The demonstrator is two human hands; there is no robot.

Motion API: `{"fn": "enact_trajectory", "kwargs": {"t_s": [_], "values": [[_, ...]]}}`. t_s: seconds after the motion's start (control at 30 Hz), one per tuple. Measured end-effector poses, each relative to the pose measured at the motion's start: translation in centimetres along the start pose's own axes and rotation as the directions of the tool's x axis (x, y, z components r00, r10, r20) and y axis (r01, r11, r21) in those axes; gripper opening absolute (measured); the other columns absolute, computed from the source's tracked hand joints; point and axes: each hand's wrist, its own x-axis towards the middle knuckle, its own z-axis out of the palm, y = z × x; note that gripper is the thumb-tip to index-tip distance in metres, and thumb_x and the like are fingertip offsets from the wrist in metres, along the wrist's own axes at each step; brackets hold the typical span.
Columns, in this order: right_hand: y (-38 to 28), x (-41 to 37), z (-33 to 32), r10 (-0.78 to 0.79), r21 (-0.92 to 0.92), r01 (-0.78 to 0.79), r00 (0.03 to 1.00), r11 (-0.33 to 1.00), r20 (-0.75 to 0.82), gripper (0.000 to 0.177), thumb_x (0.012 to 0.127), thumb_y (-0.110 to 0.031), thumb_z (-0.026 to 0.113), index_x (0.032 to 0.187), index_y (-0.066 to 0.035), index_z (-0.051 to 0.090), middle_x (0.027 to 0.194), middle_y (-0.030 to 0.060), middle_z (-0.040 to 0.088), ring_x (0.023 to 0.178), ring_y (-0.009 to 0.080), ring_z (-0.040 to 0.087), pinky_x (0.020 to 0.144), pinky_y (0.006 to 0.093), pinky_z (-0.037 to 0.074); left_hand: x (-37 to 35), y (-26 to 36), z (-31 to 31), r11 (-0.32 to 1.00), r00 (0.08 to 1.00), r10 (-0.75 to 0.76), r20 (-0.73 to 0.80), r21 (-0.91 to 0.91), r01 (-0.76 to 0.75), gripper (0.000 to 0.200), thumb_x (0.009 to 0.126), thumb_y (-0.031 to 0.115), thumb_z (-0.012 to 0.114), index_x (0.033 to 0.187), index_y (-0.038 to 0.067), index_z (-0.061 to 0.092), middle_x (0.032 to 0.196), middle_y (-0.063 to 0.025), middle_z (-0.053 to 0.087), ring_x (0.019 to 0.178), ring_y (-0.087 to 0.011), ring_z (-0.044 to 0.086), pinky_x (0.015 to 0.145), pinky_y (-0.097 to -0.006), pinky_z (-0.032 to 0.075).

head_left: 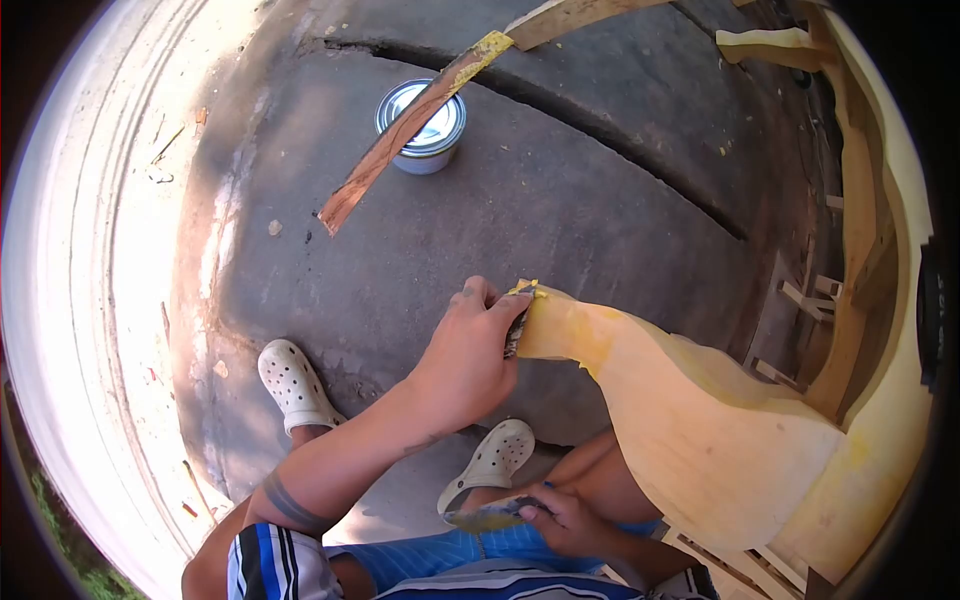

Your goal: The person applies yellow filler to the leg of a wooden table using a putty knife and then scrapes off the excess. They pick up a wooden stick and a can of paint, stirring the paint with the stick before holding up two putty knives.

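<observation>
My left hand (465,345) is closed in a pinch on a small dark, paint-smeared scraper (516,332), pressed to the narrow end of a curved wooden piece (700,430). Yellow putty clings to that tip, and yellow smears colour the wood beside it. Low in the view, my right hand (570,520) grips a flat, thin plate (490,514) with dull yellow-grey residue on it, held over my lap. Its fingers partly cover the plate, so its full shape is hidden.
On the grey concrete floor (560,210) stands a closed metal can (440,140). A brown wooden strip (400,135) with a yellow end passes over it in view. Curved wooden frame parts (860,200) line the right side. Cracks cross the floor.
</observation>
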Motion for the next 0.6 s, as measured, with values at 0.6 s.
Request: {"fn": "enact_trajectory", "kwargs": {"t_s": [0.6], "values": [[-0.3, 0.8, -1.3, -0.025, -0.071, 0.033, 0.993, 0.997, 0.119, 0.027, 0.095, -0.013, 0.05, 0.121, -0.006, 0.054, 0.066, 0.0169, 0.058, 0.059, 0.0286, 0.061, 0.057, 0.0347, 0.045, -0.9, 3.2, 0.7, 0.999, 0.999, -0.037, -0.031, -0.01, 0.036, 0.054, 0.068, -0.008, 0.052, 0.121, -0.01, 0.051, 0.115, -0.0225, 0.048, 0.108, -0.0382, 0.048, 0.094, -0.0417, 0.041]]}}
